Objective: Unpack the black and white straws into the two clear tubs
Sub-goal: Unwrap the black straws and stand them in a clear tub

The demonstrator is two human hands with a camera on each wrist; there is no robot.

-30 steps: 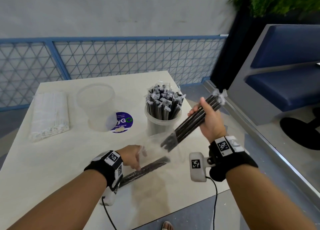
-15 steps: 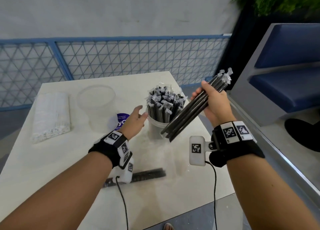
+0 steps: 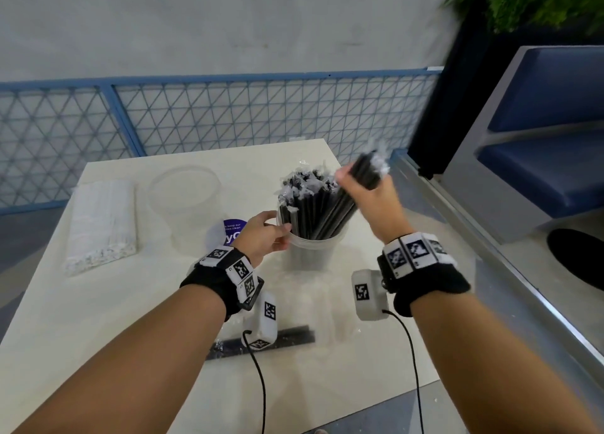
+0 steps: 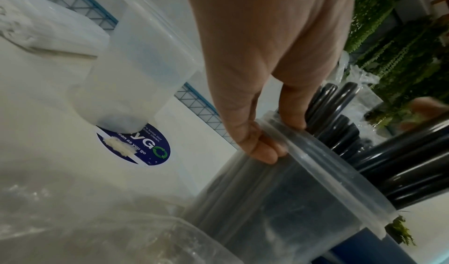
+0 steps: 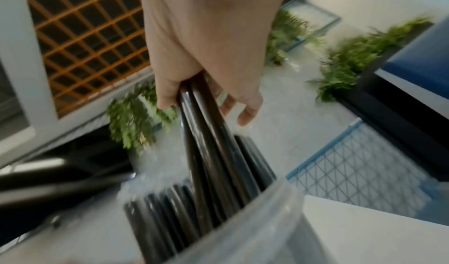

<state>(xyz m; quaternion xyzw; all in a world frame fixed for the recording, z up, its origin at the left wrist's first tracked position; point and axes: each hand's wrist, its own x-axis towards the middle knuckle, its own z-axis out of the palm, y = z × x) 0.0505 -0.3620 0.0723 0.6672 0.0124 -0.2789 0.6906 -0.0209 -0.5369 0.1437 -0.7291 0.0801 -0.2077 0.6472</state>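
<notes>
My right hand (image 3: 366,185) grips a bundle of wrapped black straws (image 3: 336,211) near its top; the lower ends stand slanted inside the clear tub (image 3: 310,250), which holds many black straws. In the right wrist view the bundle of black straws (image 5: 206,133) runs from my fingers (image 5: 248,112) down into the tub (image 5: 255,229). My left hand (image 3: 268,234) pinches the tub's near-left rim (image 4: 286,139), thumb inside, fingers outside. A second clear tub (image 3: 184,201) stands empty to the left. The pack of white straws (image 3: 104,221) lies at the table's left.
A crumpled clear bag (image 3: 294,306) lies on the table in front of the tub, with a few black straws (image 3: 294,334) left near my left wrist. A purple round sticker (image 3: 232,231) sits between the tubs. A blue mesh fence (image 3: 228,116) backs the table; a blue bench (image 3: 539,159) stands right.
My right hand has swung the black straw bundle leftward and down into the full tub. My left hand let go of the bag, moved forward and took hold of the tub's rim.
</notes>
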